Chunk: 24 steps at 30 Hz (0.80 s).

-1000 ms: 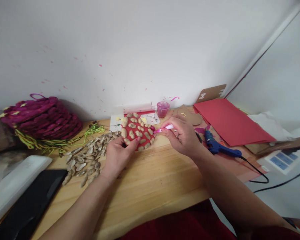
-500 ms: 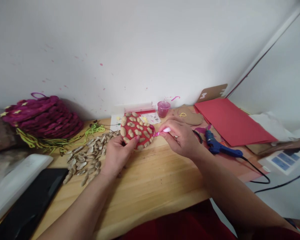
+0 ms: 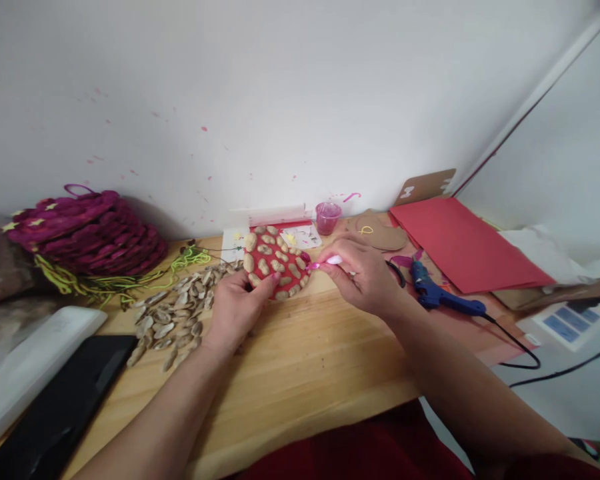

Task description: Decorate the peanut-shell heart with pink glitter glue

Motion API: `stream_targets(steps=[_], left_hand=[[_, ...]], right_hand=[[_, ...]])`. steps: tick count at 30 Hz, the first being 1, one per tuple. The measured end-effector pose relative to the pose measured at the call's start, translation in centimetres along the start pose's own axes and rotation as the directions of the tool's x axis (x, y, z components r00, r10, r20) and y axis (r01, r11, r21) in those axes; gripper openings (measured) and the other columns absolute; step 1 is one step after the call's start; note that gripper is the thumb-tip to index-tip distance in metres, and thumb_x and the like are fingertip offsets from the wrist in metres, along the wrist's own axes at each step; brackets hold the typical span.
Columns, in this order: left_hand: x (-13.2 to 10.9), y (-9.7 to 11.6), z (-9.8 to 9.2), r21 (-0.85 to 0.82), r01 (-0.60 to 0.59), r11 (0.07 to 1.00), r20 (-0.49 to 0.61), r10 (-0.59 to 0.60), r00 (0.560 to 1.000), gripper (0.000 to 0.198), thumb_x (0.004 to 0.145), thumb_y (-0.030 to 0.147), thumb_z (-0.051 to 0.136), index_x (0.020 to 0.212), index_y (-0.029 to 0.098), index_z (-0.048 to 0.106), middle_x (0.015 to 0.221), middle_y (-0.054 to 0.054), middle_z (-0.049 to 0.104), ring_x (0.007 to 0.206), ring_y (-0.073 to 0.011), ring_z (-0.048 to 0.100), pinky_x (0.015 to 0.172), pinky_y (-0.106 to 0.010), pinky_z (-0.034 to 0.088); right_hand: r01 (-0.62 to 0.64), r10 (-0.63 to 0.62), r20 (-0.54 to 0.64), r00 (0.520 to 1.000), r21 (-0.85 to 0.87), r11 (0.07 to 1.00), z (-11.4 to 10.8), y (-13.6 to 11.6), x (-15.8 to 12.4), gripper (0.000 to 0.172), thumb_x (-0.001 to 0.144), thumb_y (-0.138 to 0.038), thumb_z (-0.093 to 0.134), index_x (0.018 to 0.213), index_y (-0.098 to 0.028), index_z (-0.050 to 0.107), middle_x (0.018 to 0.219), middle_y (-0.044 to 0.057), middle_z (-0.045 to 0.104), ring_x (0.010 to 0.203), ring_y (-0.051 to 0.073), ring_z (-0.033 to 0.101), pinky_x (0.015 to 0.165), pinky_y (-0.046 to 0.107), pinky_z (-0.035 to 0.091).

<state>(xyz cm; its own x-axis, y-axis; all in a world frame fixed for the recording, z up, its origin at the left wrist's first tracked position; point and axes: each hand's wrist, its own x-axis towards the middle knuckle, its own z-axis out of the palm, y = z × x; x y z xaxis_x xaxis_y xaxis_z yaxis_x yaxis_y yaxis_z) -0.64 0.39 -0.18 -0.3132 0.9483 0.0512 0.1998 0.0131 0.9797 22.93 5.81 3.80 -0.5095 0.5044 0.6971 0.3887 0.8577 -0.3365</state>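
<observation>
My left hand (image 3: 237,305) grips the near-left edge of a red disc (image 3: 276,281) studded with peanut shells, its thumb lying on top. One shell at the disc's right edge is painted magenta (image 3: 305,257). Between the fingertips of my right hand (image 3: 363,275) is a paintbrush (image 3: 335,260) with a white handle. Its pink-coated tip meets the disc's right rim, close to the magenta shell. A clear cup of pink paint (image 3: 327,219) stands behind the brush, against the wall.
Loose peanut shells (image 3: 175,319) lie left of the disc. A magenta shell-covered piece (image 3: 95,233) with yellow-green yarn sits at the back left, a black tablet-like slab (image 3: 65,407) in front. On the right are a blue glue gun (image 3: 445,298), its cord and red sheets (image 3: 460,240).
The disc has shifted very slightly to the right in view. The brush tip has moved a little along its right rim, while both hands keep their hold.
</observation>
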Motion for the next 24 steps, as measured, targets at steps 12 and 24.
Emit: stream_targets(steps=[12,24], left_hand=[[1.0,-0.6,0.2,-0.345,0.163,0.924,0.001,-0.173,0.985,0.045,0.059,0.044,0.098,0.062,0.019,0.060,0.046,0.005,0.052,0.038,-0.0069,0.039,0.036,-0.019,0.026],[0.9,0.8,0.5,-0.522,0.271,0.809,0.034,-0.298,0.954,0.047,0.043,0.033,0.101,0.058,0.015,0.060,0.050,0.004,0.056,0.036,-0.0028,0.038,0.032,-0.015,0.023]], right_hand=[[-0.036,0.039,-0.119,0.992,0.028,0.999,-0.4,0.6,-0.1,0.006,0.101,-0.022,0.061,0.099,-0.023,0.067,0.091,0.004,0.075,0.089,0.021,0.067,0.083,0.038,0.050],[-0.052,0.062,-0.197,0.978,0.058,0.997,-0.5,0.8,0.0,0.006,0.100,-0.022,0.063,0.097,-0.022,0.068,0.089,0.003,0.072,0.087,0.020,0.067,0.080,0.036,0.050]])
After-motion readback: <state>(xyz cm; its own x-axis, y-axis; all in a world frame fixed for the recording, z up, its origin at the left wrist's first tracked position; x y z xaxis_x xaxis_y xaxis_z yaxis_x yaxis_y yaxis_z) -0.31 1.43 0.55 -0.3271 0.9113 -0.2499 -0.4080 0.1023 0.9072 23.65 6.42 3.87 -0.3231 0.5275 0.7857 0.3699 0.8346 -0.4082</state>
